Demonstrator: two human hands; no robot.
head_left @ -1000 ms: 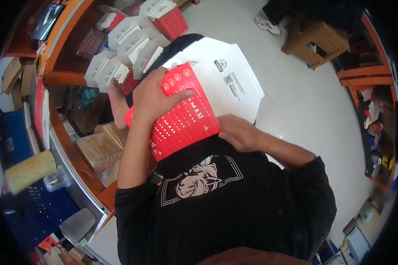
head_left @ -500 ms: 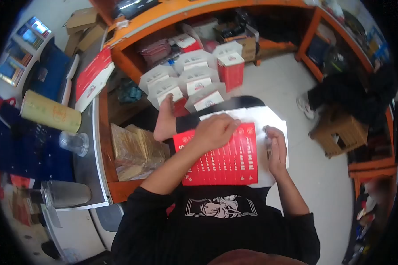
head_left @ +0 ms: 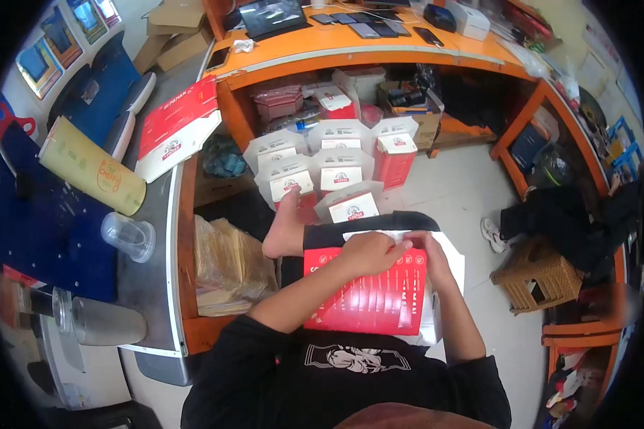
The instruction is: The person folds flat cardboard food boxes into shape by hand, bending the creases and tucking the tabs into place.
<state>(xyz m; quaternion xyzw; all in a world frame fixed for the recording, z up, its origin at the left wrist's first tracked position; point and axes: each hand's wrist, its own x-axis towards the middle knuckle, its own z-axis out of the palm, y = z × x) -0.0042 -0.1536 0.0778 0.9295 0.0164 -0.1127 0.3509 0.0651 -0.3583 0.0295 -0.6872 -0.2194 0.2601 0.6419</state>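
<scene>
A flat red-and-white cardboard box blank [head_left: 365, 304] lies across my lap, its red printed side up and white parts showing along the far and right edges. My left hand [head_left: 376, 254] rests on its far part, fingers curled in at the edge. Close beside it, my right hand [head_left: 435, 261] has its fingers at the blank's far right corner, nearly meeting the left fingertips. The right fingers are partly hidden behind the panel. Several folded red-and-white boxes [head_left: 341, 179] with raised white flaps stand on the floor beyond my bare foot [head_left: 286, 232].
More red-and-white blanks [head_left: 179, 129] lie on the grey counter at left, near a yellow cup [head_left: 93, 164] and a clear plastic cup [head_left: 129, 237]. Phones and a laptop [head_left: 273, 18] sit on the orange desk. A person's leg [head_left: 533, 222] and a brown carton [head_left: 537, 279] are at right.
My right hand has moved from the white part at right to the red panel's far corner, close to my left hand. The view has tilted up, showing more of the desk.
</scene>
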